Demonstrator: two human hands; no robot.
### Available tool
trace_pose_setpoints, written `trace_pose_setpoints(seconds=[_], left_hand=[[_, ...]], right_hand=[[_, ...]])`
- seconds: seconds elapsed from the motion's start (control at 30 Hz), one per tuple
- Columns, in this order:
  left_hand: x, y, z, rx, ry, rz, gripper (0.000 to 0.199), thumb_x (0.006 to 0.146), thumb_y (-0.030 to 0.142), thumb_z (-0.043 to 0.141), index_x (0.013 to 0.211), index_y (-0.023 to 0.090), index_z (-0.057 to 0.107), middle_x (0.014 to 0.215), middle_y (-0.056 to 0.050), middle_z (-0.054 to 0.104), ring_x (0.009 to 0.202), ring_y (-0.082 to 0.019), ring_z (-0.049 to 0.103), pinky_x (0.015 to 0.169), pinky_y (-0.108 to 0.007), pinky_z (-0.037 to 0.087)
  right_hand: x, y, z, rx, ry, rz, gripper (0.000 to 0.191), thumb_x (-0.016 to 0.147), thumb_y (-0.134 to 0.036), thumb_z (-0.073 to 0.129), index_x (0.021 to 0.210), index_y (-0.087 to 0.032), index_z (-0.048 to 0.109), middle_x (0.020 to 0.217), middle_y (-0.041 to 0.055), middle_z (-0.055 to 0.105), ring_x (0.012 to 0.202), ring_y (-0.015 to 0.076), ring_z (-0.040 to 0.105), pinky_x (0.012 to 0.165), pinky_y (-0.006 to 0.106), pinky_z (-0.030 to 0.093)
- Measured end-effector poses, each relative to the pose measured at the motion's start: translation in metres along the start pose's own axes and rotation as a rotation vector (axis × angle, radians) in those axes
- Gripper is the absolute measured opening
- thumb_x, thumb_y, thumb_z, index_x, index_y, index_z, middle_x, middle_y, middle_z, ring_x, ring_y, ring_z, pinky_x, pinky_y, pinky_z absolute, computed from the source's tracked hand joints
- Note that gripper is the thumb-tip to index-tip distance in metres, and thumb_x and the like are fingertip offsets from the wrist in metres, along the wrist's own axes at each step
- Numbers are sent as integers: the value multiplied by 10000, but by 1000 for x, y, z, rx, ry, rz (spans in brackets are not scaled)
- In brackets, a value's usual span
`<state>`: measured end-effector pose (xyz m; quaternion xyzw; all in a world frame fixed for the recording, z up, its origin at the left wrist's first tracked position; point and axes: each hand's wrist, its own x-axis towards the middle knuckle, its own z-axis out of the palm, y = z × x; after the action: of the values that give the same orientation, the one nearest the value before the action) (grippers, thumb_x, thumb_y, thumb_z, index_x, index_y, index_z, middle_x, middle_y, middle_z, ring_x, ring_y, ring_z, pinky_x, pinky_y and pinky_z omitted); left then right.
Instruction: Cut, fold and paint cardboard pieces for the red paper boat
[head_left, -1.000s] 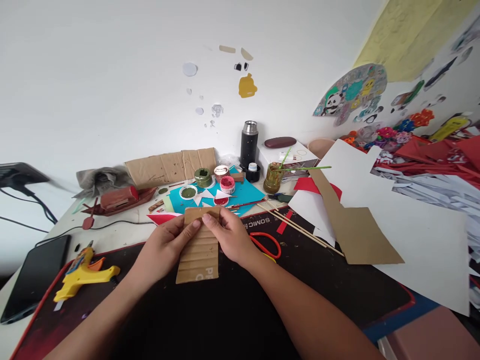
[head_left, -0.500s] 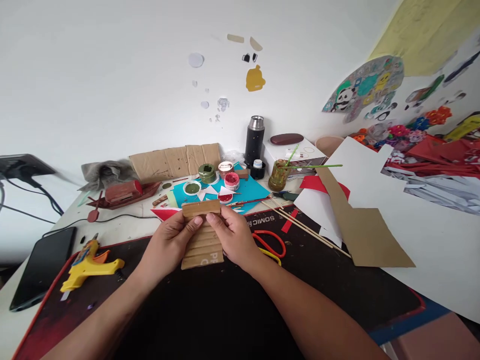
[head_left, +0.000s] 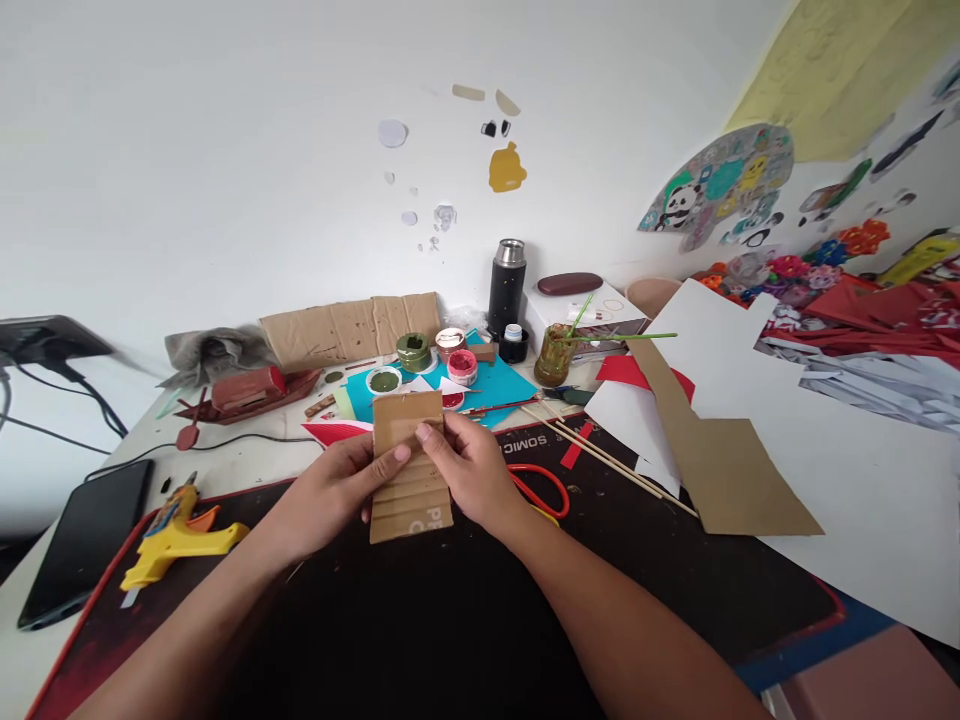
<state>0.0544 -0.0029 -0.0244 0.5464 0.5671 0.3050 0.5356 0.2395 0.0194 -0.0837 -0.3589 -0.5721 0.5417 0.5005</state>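
Between my two hands is a brown piece of cardboard (head_left: 412,490), creased crosswise, with pale printed letters near its lower edge. My left hand (head_left: 337,490) grips its left side, thumb on the front face and fingers mostly hidden behind. On the right side, my right hand (head_left: 474,462) holds it with the thumb pressed near the upper middle. The piece is raised above the dark mat. Scissors with red handles (head_left: 551,485) lie just right of my right hand, partly covered by it.
A yellow glue gun (head_left: 176,540) and a black phone (head_left: 86,535) lie left. Paint pots (head_left: 414,352) stand on blue paper behind my hands. Farther right are a jar with brushes (head_left: 553,358), thin wooden sticks (head_left: 619,460) and flat cardboard (head_left: 750,480). A red model boat (head_left: 247,392) sits back left.
The cardboard's top part, bent over before, now lies flatter and stands taller. My left thumb has slid slightly lower, and the right thumb presses on the face.
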Motion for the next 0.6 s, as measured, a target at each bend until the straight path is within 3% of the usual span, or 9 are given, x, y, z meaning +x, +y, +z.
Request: trace_pose_setpoints(seconds=[0.17, 0.37, 0.47, 0.6], left_hand=[[1, -1, 4, -41, 72, 45, 743, 721, 814, 874, 1134, 198, 822, 1056, -99, 867, 920, -333, 787, 770, -396, 653], [1, -11, 6, 14, 121, 127, 705, 772, 798, 842, 1163, 210, 834, 1154, -111, 876, 1031, -384, 797, 942, -474, 649], [4, -15, 8, 33, 147, 143, 707, 792, 816, 813, 1150, 207, 837, 1159, -117, 874, 1064, -392, 789, 964, -486, 634], [12, -20, 12, -9, 155, 99, 782, 750, 878, 805, 1106, 182, 815, 1084, -121, 869, 1005, -370, 788, 886, -457, 633]], right_hand=[[0, 2, 3, 114, -78, 54, 366, 996, -607, 723, 1056, -251, 665, 1029, 31, 768, 1053, 269, 752, 874, 368, 603], [-5, 1, 6, 5, -61, 67, 285, 1023, -517, 694, 1111, -250, 646, 1080, 48, 796, 1011, 268, 778, 862, 378, 612], [-6, 3, 9, -11, -30, 25, 261, 1044, -493, 663, 1150, -254, 654, 1092, 43, 804, 1062, 271, 781, 917, 384, 611], [-3, 11, 11, -6, 29, 19, 265, 1048, -473, 648, 1190, -251, 663, 1148, 57, 816, 1105, 280, 786, 967, 403, 611]])
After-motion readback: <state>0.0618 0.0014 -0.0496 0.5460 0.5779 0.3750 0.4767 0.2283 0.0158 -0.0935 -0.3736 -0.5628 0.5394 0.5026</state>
